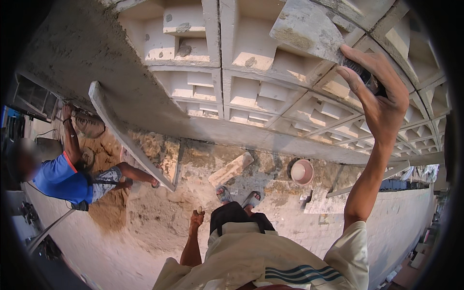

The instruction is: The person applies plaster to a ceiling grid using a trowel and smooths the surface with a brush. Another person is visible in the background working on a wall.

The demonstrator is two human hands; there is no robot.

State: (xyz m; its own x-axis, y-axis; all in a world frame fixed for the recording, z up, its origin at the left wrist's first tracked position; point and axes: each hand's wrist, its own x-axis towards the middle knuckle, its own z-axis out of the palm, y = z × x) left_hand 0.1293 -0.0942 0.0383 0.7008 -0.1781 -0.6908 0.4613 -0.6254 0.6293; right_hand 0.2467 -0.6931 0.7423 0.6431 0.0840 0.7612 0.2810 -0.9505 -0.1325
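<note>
One flat, grey, mortar-stained trowel [309, 31] is up at the pale, recessed concrete-block wall [251, 43], the fingers of our right hand [386, 94] closed around its black handle [360, 71], seemingly the best hold for something stiff and fairly light, while we cannot tell whether our left hand [196, 218] holds anything.

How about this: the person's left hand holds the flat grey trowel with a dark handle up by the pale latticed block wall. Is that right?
Not quite: the head view shows the right hand holding the flat grey trowel up by the pale latticed block wall.
</note>
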